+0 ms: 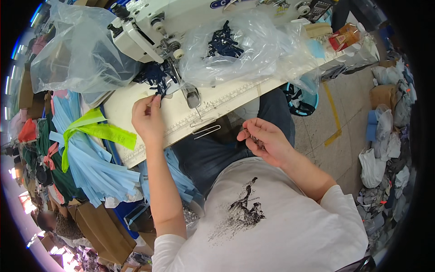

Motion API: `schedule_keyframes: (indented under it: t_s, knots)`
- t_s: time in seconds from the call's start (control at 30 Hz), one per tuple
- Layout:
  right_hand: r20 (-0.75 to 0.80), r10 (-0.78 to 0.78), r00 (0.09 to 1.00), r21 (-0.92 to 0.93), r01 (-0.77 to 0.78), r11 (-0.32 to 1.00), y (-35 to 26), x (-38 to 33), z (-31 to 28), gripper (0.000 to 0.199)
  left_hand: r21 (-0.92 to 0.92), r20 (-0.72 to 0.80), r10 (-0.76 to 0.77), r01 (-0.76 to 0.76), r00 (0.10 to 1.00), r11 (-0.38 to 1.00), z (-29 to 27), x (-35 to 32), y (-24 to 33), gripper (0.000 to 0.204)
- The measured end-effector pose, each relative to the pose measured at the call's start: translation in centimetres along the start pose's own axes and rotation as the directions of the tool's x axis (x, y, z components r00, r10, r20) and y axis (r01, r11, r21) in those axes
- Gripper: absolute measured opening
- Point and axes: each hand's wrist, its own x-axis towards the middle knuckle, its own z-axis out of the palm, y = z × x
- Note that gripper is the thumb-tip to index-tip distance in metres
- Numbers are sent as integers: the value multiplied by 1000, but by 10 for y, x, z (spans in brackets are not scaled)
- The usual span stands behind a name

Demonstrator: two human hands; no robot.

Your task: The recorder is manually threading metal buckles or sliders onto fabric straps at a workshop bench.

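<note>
Blue lettered badge (220, 4), printed lime strip (106, 132), navy pieces (156, 76)

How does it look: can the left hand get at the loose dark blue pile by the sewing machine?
Probably yes. The left hand is right at the near edge of the dark blue pile, and no object shows between them. The sewing machine crowds only its far side.

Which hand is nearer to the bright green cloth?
The left hand: it is just right of the green cloth, over the white table. The right hand is much farther right, beyond the table's front edge.
</note>
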Motion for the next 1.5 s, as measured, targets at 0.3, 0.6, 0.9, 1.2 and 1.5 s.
schedule_keyframes:
  t_s: [0.3,0.6,0.9,1.2,1.5]
  knots:
    - [208,-20,978,0,21,1000,-1,2,-1,26,-613,-184,-156,11,970,790,-31,-1,15,12]
    - [331,-21,943,-77,49,996,-12,-2,9,26,-568,199,-65,169,978,805,-34,-94,115,21]
    - [296,-97,950,-114,136,984,-16,-8,16,24,-652,442,-85,385,893,653,-23,-126,129,17]
    - [323,-146,935,-234,229,945,-18,-13,29,18,-645,419,-6,302,908,702,-22,-126,134,14]
    - [353,-173,919,-272,278,921,-19,-14,32,18,-710,531,-158,539,833,453,-24,-122,136,6]
